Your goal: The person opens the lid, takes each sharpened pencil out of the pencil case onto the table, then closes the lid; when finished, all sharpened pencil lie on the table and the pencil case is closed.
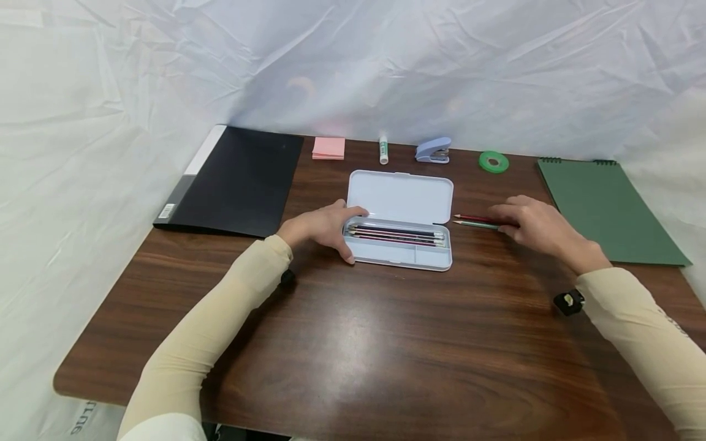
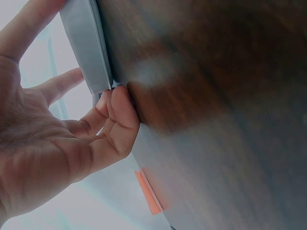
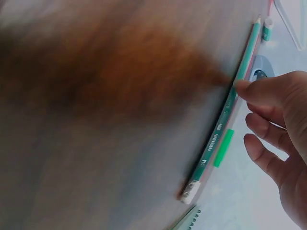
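Observation:
A white pencil case (image 1: 405, 258) lies with its lid (image 1: 399, 196) laid back, several pencils (image 1: 397, 233) in its far compartment. My left hand (image 1: 326, 228) grips the case's left end, thumb and fingers spread along it; the left wrist view shows fingers curled at the case's edge (image 2: 88, 48). To the right of the case, a green pencil (image 3: 225, 112) and a red pencil (image 1: 466, 217) lie side by side, tips pointing left. My right hand (image 1: 537, 226) pinches them, the thumb against the green one. The far fingertips' contact is hidden.
Along the back are pink sticky notes (image 1: 328, 148), a glue stick (image 1: 383, 150), a blue stapler (image 1: 433, 150) and a green tape roll (image 1: 493, 162). A black folder (image 1: 237, 177) lies left, a green spiral pad (image 1: 612, 211) right, on the brown table (image 1: 353, 343).

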